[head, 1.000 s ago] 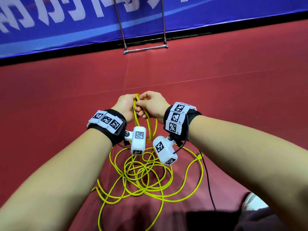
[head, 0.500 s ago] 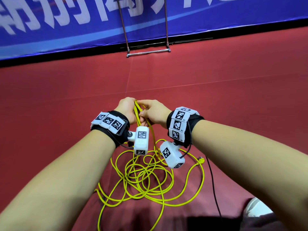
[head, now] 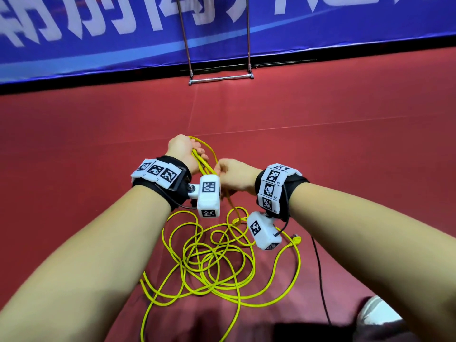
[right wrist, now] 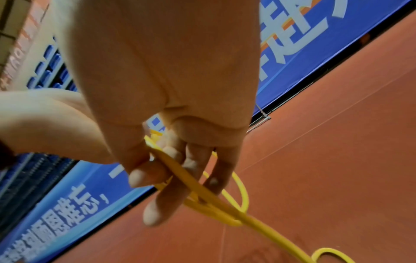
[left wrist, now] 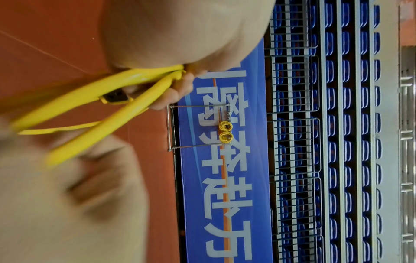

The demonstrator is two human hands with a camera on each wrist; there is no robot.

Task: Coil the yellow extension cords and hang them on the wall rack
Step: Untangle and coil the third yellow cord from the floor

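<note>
Thin, glossy yellow cord (head: 217,265), round in section, sprawled in loose overlapping loops on the smooth red floor (head: 345,149) at lower centre of the head view. Several strands gathered and gripped in the curled left hand (head: 183,151) at mid-frame; one strand pinched between thumb and fingers of the right hand (head: 234,175) just beside it. Yellow plug end (head: 296,240) lying at right of the tangle. Two small finished coils (left wrist: 225,132) hung on a thin metal rack (head: 219,79) against the blue banner (head: 320,33), top centre.
</note>
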